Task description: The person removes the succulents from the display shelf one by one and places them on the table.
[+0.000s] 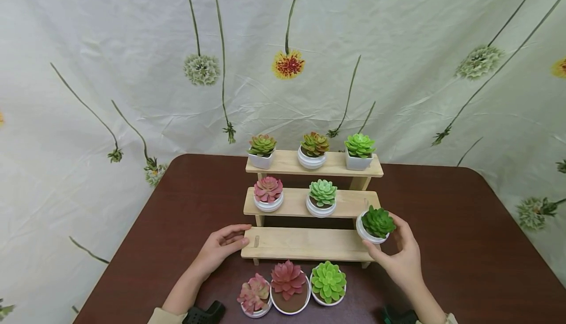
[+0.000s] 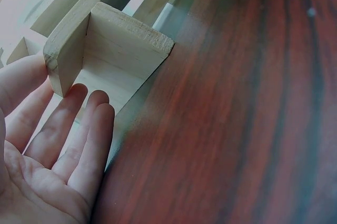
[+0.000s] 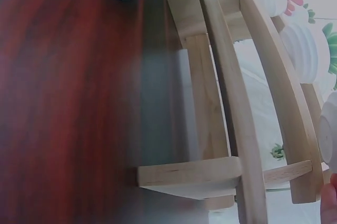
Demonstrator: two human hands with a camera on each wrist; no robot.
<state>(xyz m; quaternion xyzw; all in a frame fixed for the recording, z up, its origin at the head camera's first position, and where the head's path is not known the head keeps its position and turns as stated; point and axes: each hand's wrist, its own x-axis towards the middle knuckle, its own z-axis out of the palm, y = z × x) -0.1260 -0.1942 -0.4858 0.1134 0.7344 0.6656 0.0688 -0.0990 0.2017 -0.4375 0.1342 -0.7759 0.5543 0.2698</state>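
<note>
Grasping a dark plant (image 1: 378, 222) by its white pot (image 1: 370, 239) with the right hand (image 1: 406, 257), pinching between thumb and fingers. Positioned at the right end of the stand (image 1: 283, 245), overlapping the middle and bottom tiers in the head view; cannot tell whether touching wood or clear of it. Appears tilted toward the palm.

Resting the left hand (image 1: 221, 244) against the left end of the bottom tier (image 1: 327, 244), with fingers loose and mostly straight, touching the wood but showing no firm hold.

Noted on the middle tier (image 1: 295, 202): a pink plant (image 1: 268, 189) and a pale plant (image 1: 322, 192), well apart. Counted on the top tier (image 1: 285, 162): three more. Found on the table (image 1: 464, 225), close together in front: a mottled plant (image 1: 255, 294), a red plant (image 1: 288, 279) and a lime plant (image 1: 328, 281).

Could knock the middle tier's edge with the pot if moved carelessly, judging by how near both appear. Could topple if released while tilted, or if set partly past the plank's end. Could shift the whole stand if pushed sideways, given so light a touch opposite; would then risk unsettling everything on the upper tiers.
</note>
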